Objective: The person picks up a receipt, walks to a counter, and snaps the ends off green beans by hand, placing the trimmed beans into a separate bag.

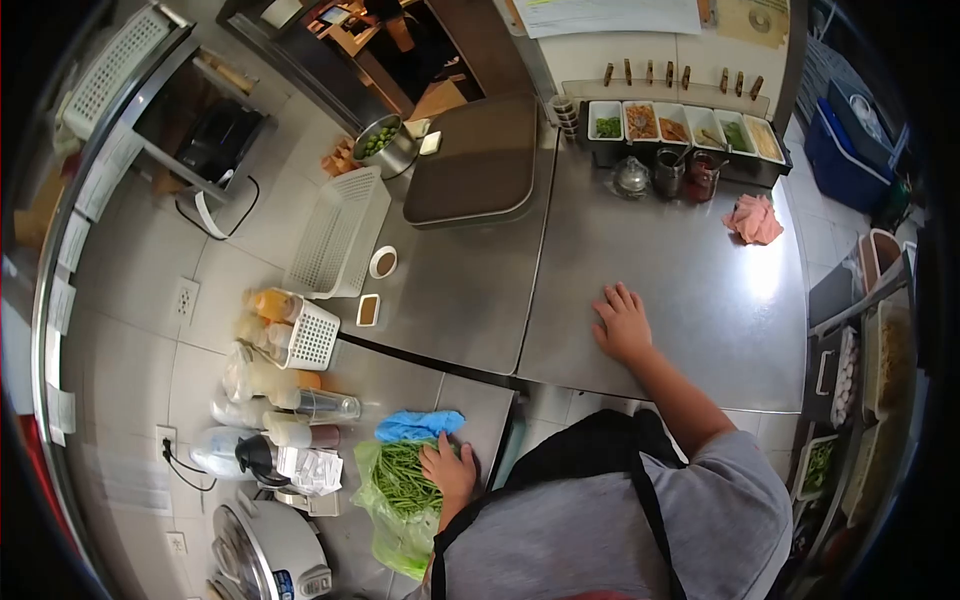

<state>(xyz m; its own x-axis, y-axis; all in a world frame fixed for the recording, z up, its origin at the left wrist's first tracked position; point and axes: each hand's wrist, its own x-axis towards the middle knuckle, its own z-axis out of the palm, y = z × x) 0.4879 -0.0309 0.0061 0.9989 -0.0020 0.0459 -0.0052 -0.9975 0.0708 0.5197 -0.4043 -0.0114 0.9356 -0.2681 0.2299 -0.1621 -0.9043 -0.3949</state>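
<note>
My left hand (452, 471) rests with its fingers apart at the edge of a heap of long, thin green beans (405, 475). The beans lie in an opened, light green plastic bag (398, 545) on the left steel counter. A crumpled blue cloth (418, 425) lies just beyond that hand. Flat on the bare steel of the worktable (640, 255), my right hand (624, 322) has its fingers stretched out and holds nothing.
Several topping trays (672, 127), jars (668, 172) and a pink cloth (753, 219) line the worktable's far side. Brown trays (478, 160), a white basket (335, 235) and two sauce dishes (368, 310) stand left. Bottles (325, 403) and a rice cooker (285, 545) are near the wall.
</note>
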